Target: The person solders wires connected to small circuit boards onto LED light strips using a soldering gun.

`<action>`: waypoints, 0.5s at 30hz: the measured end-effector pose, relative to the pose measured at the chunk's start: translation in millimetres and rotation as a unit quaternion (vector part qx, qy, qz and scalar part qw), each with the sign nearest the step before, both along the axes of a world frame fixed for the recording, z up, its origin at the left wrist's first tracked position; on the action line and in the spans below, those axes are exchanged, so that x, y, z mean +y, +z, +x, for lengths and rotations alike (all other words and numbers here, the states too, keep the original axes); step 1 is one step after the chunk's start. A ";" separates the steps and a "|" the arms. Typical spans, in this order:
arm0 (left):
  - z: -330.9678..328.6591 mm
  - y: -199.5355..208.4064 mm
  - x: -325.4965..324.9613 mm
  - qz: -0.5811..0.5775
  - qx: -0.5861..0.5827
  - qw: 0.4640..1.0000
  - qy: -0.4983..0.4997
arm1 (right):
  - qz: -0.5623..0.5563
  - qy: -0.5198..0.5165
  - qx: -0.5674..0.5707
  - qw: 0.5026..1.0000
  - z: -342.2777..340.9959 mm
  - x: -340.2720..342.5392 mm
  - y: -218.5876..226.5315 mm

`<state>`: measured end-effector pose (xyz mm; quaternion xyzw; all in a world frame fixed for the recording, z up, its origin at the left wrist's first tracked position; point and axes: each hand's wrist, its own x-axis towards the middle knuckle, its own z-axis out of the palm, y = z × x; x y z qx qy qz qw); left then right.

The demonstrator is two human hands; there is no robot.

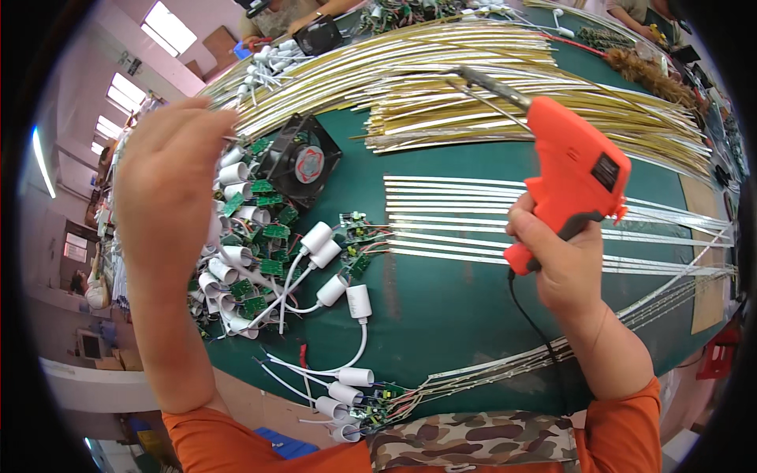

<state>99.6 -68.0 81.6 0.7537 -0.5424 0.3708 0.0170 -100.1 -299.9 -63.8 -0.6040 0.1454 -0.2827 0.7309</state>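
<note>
My right hand (564, 256) is closed round the grip of an orange-red soldering gun (579, 158) with a dark trigger area. Its metal tip and thin feed tube point up and left over the bundled strips. On the far left, my left hand (169, 165) is raised over a pile of white end caps (236, 191) with green circuit boards (272, 231). Its fingers are bent and drawn together; whatever they hold is hidden. Between the hands, several white caps with boards (360, 229) are wired to a row of narrow LED strips (457, 221).
A black fan (303, 160) stands beside the pile. Long yellow-and-white strips (465, 87) lie stacked across the far side of the green table (449, 315). Finished-looking caps and strips (347, 392) lie at the near edge. A black cord (536, 327) hangs from the gun. Other people sit opposite.
</note>
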 end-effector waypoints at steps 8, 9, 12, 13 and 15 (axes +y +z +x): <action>32.8 -130.6 -17.5 0.069 0.477 0.876 -0.021 | 0.000 0.078 0.031 0.997 -3.1 -1.6 -15.8; 34.3 -140.4 -19.4 0.055 0.484 0.873 -0.034 | 0.005 0.085 0.044 0.995 -4.0 -1.3 -16.7; 31.9 -160.7 -24.4 0.063 0.447 0.892 -0.015 | 0.014 0.117 0.068 0.991 -3.0 -6.0 -20.3; 30.6 -166.8 -26.3 0.071 0.395 0.916 -0.013 | 0.037 0.124 0.067 0.989 -1.8 -6.4 -21.5; 26.6 -173.9 -27.7 0.073 0.379 0.922 -0.020 | 0.029 0.135 0.076 0.988 -0.8 -5.7 -19.3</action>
